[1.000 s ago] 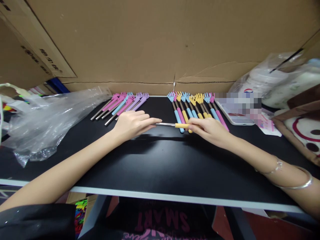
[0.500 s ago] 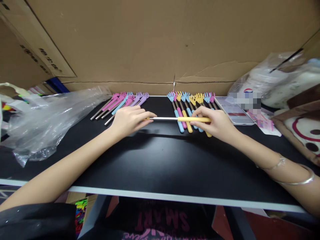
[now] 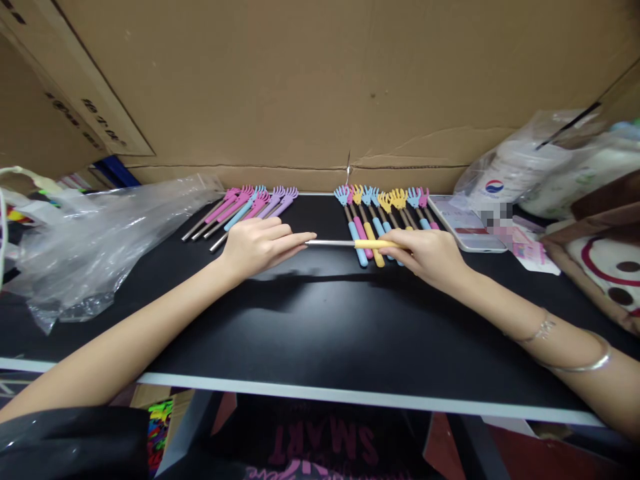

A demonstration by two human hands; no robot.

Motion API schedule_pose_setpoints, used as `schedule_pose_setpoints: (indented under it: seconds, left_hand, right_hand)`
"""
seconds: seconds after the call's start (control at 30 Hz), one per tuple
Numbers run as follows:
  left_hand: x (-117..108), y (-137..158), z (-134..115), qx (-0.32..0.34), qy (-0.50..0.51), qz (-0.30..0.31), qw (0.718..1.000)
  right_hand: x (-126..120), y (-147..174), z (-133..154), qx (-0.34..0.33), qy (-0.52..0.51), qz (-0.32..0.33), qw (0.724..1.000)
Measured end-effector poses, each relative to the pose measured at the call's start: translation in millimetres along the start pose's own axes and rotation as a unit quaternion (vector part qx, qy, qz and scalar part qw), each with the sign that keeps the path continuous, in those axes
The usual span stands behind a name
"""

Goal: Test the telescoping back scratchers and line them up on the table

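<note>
Two hands stand apart, joined by one rod (image 3: 330,243) held nearly level above the table (image 3: 330,347). The left hand (image 3: 260,245) is closed on its metal end, thumb and fingers pinching low over it; whether a head is hidden under the palm, I cannot tell. The right hand (image 3: 427,259) is clamped on the yellow sleeve (image 3: 373,245) at the other end, fingertips and thumb on opposite sides.

I judge the rod light and stiff, easy to carry in a pinch. Bare metal looks smooth and likely slippery, so the left fingers need a firm squeeze. The sleeve should give the surer hold; whether it is foam or hard plastic, I cannot tell. Both grips lie along the axis, which suits pulling or twisting without bending.

Just beyond the right hand lie the right scratchers (image 3: 357,243), sleeves toward the person and claws away. Beyond the left hand lie the left scratchers (image 3: 227,212), sleeves up near the claws and bare metal ends nearer the person. The thin claws look the most fragile part, so shaft or sleeve seems the safer hold.

Farther out are a clear bag (image 3: 100,240) to the left, a phone (image 3: 480,237) and a cup (image 3: 530,170) to the right, with cardboard (image 3: 320,87) standing behind.
</note>
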State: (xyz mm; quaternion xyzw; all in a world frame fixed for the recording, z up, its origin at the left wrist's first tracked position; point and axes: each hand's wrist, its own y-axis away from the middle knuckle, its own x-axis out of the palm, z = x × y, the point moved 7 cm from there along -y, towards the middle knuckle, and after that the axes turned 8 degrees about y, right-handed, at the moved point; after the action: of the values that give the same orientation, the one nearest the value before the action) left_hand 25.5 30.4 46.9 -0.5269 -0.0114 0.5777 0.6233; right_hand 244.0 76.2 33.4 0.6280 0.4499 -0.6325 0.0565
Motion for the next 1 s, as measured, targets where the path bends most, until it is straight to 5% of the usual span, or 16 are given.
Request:
schedule_pose_setpoints:
  seconds: [0.27, 0.43, 0.8, 1.0]
  left_hand:
    - [-2.6, 3.0, -3.5, 0.021, -0.016, -0.003, 1.000]
    - [-3.5, 2.8, -5.2, 0.019, -0.010, -0.003, 1.000]
    - [5.4, -1.5, -2.2, -0.042, 0.103, 0.033, 0.993]
    - [23.7, 3.9, 3.3, -0.148, 0.235, 0.096, 0.956]
  right_hand:
    - [19.3, 2.4, 4.9, 0.002, -0.066, 0.146, 0.987]
    - [23.9, 3.8, 6.2, 0.025, -0.082, 0.176, 0.981]
    - [5.4, 3.3, 8.4, 0.017, 0.052, 0.044, 0.998]
    - [-10.0, 5.0, 16.1, -0.018, 0.074, -0.038, 0.996]
